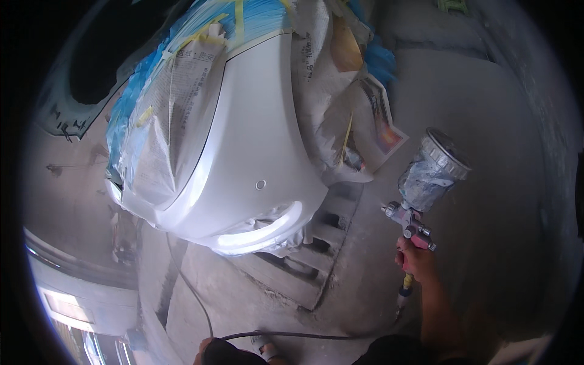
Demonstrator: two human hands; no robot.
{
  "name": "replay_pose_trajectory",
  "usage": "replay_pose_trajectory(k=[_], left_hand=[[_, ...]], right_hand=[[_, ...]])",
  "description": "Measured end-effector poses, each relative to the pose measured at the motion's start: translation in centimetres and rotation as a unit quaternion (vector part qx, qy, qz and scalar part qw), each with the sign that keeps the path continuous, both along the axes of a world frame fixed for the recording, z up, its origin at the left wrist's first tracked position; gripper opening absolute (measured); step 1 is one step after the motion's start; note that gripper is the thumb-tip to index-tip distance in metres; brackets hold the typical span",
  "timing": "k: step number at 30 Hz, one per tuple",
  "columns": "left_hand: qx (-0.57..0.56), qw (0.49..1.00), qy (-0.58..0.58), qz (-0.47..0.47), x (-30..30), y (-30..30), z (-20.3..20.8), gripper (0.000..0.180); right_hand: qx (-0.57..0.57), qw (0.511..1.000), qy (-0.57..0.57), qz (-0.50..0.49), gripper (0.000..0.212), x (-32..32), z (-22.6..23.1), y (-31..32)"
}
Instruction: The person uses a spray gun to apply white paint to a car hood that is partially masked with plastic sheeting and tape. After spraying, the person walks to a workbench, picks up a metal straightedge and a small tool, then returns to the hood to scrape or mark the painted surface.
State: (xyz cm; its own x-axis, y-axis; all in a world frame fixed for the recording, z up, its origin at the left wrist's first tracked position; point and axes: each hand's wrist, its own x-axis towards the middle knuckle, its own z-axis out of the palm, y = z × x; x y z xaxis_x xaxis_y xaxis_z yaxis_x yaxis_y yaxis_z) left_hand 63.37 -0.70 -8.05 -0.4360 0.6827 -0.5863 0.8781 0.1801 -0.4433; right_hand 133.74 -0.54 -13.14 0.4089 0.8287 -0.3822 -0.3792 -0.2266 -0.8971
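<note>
My right hand [415,258] is wrapped round the red grip of a spray gun [412,225]. A paint cup [432,170] with a ribbed metal lid and a stained wrapping sits on top of the gun, whose nozzle points left toward a white car bumper and fender panel [255,134]. Gun and panel are apart. The panel looks glossy, with a small round mark and a bright curved recess low down. An air hose [304,334] runs from beneath the gun to my left hand [202,351] at the lower edge, which appears closed on it, its fingers partly hidden.
Newspaper [182,109], blue plastic film [258,21] and yellow tape mask the car around the panel. A slotted floor grate [316,255] lies below it. A detached dark-windowed panel [55,118] stands at the far left. My sandalled foot [266,347] shows near the hose.
</note>
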Motion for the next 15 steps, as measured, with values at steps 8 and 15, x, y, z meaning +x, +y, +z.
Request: replay_pose_trajectory(k=[8,15], left_hand=[[-0.004,1.000,-0.007,-0.004,1.0,0.3,-0.7,0.026],[0.003,1.000,-0.012,-0.007,0.7,0.6,-1.2,0.023]], right_hand=[[-0.019,0.996,-0.028,-0.078,0.019,-0.2,3.6,-0.2],[0.143,0.966,-0.065,0.205,0.014,-5.7,6.0,-2.9]])
